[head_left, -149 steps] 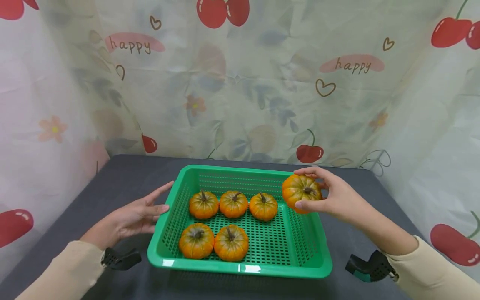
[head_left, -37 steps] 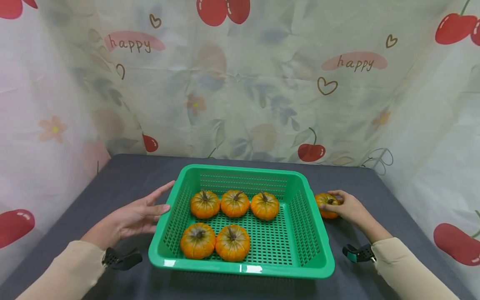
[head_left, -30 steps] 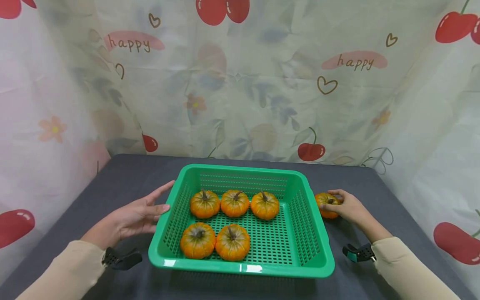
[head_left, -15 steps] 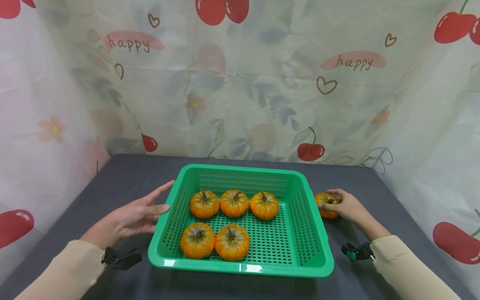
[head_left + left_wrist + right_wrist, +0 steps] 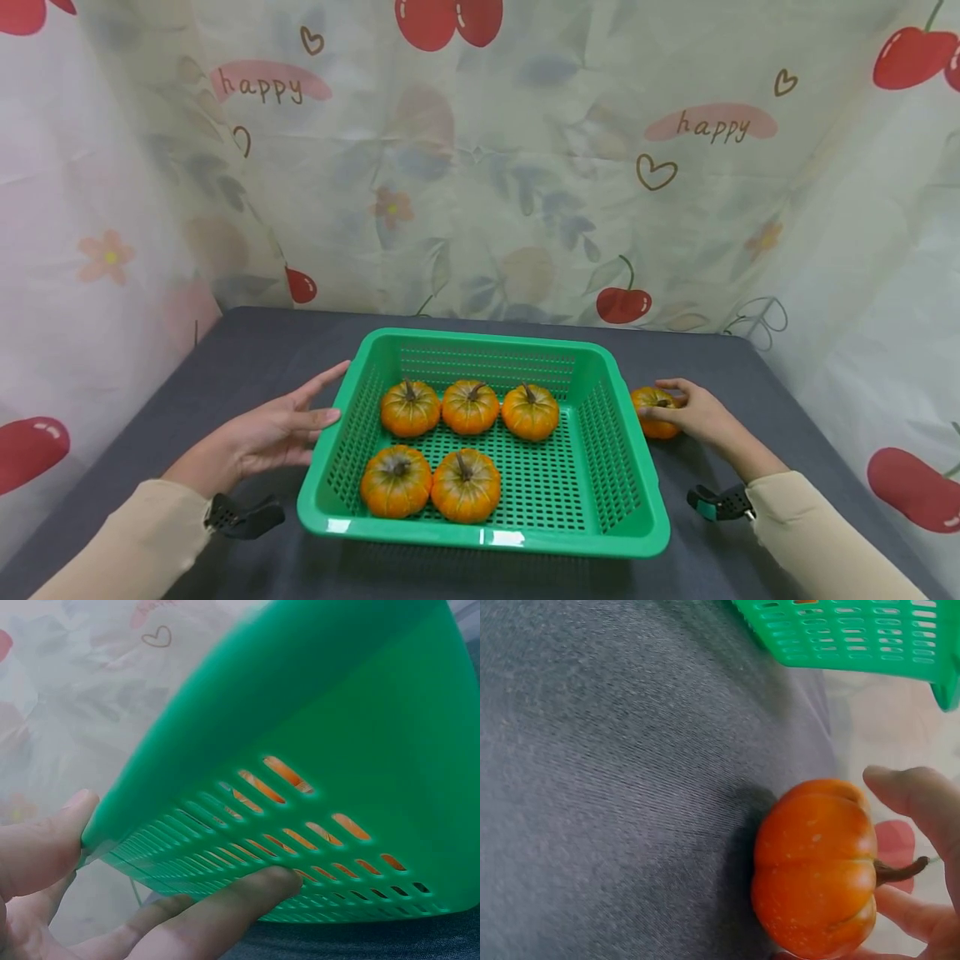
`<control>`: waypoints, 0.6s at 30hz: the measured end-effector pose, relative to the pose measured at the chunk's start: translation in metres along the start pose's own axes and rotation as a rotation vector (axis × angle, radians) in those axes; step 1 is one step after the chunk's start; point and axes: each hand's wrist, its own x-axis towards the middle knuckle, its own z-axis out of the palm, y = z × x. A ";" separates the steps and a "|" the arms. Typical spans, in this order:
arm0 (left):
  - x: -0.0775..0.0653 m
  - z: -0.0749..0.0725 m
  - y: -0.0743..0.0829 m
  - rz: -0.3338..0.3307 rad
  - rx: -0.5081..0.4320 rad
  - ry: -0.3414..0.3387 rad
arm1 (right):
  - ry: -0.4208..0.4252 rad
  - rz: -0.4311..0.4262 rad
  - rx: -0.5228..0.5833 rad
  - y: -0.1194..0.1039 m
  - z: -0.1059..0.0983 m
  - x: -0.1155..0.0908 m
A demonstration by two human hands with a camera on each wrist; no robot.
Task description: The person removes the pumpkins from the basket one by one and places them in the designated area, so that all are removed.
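Note:
Five-lobed detail aside, several small orange pumpkins (image 5: 467, 486) lie in a green plastic basket (image 5: 480, 542), in a back row and a front row. My left hand (image 5: 273, 435) is at the basket's left side, its extended fingers against the slotted outer wall and the thumb at the rim in the left wrist view. Outside the basket on the right, one more pumpkin (image 5: 815, 862) rests on the dark cloth, its brown stem toward my palm. My right hand (image 5: 701, 415) is around that pumpkin, fingers curled past its far side and thumb close to its top.
A dark grey cloth (image 5: 262, 350) covers the table under the basket. Behind and at both sides hangs a pale curtain (image 5: 480, 167) printed with cherries, flowers and "happy". A black wrist camera (image 5: 243, 517) is strapped at each sleeve.
Five seconds ago my right hand held the pumpkin over the basket's right side; it came down onto the cloth right of the basket. Over the last second, both hands look still.

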 end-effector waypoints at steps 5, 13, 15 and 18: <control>0.000 0.000 0.000 -0.002 0.003 0.011 | -0.049 0.010 0.041 0.002 -0.006 0.001; 0.001 0.000 0.000 -0.001 -0.003 -0.002 | -0.040 -0.022 0.071 -0.012 -0.027 0.000; 0.000 0.000 0.000 0.002 -0.005 -0.011 | -0.022 -0.040 0.063 -0.018 -0.034 -0.001; 0.000 -0.001 0.000 0.005 -0.011 -0.020 | 0.004 -0.072 0.072 -0.030 -0.043 -0.004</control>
